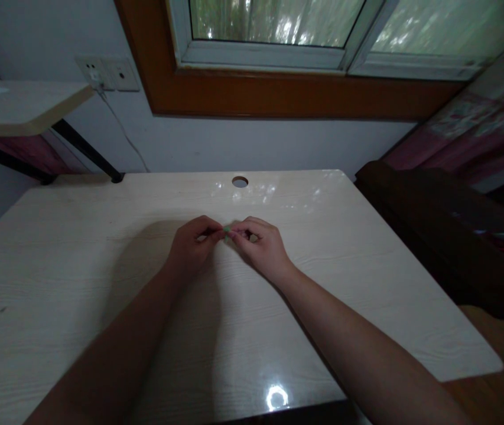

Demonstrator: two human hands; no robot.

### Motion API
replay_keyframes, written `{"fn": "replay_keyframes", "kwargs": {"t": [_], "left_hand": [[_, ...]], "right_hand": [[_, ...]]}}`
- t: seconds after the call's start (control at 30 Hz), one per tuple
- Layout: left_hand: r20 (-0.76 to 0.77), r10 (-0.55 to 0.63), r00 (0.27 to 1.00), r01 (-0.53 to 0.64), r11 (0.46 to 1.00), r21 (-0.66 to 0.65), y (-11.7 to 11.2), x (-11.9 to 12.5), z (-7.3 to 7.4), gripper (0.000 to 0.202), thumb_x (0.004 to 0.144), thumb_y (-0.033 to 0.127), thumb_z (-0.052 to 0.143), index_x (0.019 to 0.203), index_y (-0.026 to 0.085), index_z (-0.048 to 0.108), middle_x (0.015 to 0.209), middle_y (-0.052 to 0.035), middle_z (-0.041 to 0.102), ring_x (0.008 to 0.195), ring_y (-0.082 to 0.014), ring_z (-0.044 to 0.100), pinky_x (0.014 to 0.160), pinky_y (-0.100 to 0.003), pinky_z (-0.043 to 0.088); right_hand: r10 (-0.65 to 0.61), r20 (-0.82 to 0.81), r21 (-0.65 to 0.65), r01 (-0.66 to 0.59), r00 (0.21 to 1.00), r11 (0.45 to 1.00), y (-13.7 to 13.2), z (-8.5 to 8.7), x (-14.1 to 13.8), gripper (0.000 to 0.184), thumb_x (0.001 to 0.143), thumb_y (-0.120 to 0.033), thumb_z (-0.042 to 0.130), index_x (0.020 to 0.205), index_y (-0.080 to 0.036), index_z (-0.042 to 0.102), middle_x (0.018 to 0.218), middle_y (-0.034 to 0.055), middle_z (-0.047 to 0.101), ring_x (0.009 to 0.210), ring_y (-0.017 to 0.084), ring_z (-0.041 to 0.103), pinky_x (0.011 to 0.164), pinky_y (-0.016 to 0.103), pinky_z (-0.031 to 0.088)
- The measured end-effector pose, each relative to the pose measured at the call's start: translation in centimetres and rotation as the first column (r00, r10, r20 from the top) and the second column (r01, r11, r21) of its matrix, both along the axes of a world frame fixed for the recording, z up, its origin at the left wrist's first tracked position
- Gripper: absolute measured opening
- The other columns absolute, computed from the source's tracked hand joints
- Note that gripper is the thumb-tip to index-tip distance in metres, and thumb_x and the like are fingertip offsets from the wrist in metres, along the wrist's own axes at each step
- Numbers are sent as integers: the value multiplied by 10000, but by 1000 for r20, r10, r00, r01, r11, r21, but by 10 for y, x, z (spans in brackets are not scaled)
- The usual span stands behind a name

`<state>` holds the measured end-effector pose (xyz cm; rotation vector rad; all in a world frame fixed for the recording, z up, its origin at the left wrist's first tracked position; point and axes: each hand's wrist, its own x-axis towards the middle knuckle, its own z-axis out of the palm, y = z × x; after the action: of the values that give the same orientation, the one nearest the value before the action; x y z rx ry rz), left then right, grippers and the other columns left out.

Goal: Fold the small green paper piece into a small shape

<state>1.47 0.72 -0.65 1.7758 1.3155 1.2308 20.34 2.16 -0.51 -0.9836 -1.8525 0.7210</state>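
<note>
Both of my hands meet at the middle of a pale wooden desk [101,277]. My left hand [194,243] is curled, its fingertips pinching a tiny green piece [226,228]. My right hand [260,243] is curled too and pinches the same green piece from the other side. The piece is mostly covered by my fingertips, and I cannot make out what it is. Both wrists rest low over the desk top.
A round cable hole [240,182] sits near the desk's far edge. A raised shelf [21,106] stands at the back left below a wall socket [107,73]. A dark wooden bed frame [446,230] borders the desk's right side. A window is above.
</note>
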Motion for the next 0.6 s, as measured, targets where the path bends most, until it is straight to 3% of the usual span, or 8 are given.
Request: {"fn": "replay_keyframes", "kwargs": {"t": [0.2, 0.37, 0.6], "left_hand": [[-29, 36, 999, -35, 999, 34, -1, 2, 0, 116, 864, 298, 668, 805, 199, 679, 783, -17, 677, 745, -151, 617, 733, -267, 488], [92, 48, 995, -44, 998, -49, 2, 1, -6, 194, 868, 391, 658, 887, 198, 676, 834, -35, 699, 788, -175, 649, 760, -288, 510], [74, -23, 997, 28, 998, -58, 7, 1, -6, 176, 897, 352, 601, 854, 189, 652, 806, -19, 645, 778, -163, 602, 752, -277, 472]], "right_hand": [[0, -47, -39, -2, 999, 999, 1, 0, -2, 135, 900, -329, 662, 846, -225, 728, 740, 15, 620, 698, 157, 575, 643, 286, 440], [-24, -125, -122, 8, 992, 992, 2, -3, -2, 137, 895, -348, 660, 911, -229, 727, 834, 32, 676, 744, 163, 606, 677, 287, 466], [16, -61, -65, -20, 998, 998, 2, -3, -2, 109, 905, -309, 656, 907, -222, 722, 814, 21, 653, 749, 154, 594, 679, 278, 450]]}}
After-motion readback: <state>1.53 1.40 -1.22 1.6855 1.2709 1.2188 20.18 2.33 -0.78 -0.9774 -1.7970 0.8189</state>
